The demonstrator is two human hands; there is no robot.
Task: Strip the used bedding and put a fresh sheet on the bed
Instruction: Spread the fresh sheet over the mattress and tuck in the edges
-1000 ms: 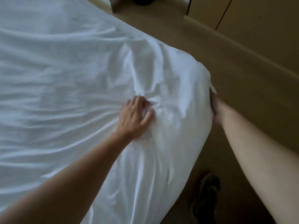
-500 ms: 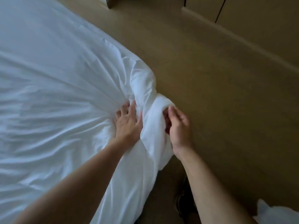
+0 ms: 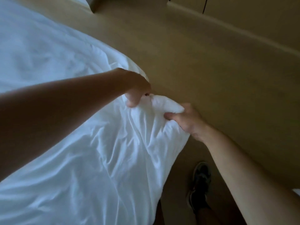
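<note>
A white sheet [image 3: 68, 143] covers the bed and fills the left half of the view, creased toward its near corner. That corner is bunched into a raised twist of cloth [image 3: 165, 104] held up off the mattress. My left hand [image 3: 138, 88] is closed on the left side of the bunch, knuckles up. My right hand [image 3: 185, 119] grips the right end of it from the floor side, fingers curled around the cloth. The mattress under the sheet is hidden.
Tan carpet [image 3: 211, 70] runs along the bed's right side to a skirting board and pale cupboard doors at top right. My dark shoe [image 3: 199, 184] stands on the floor beside the bed corner. A dark furniture foot [image 3: 95, 5] shows at the top.
Both hands have gathered the sheet's corner and lifted it off the mattress. The right hand came up from the bed's side onto the bunch; the left hand turned from palm-down to gripping.
</note>
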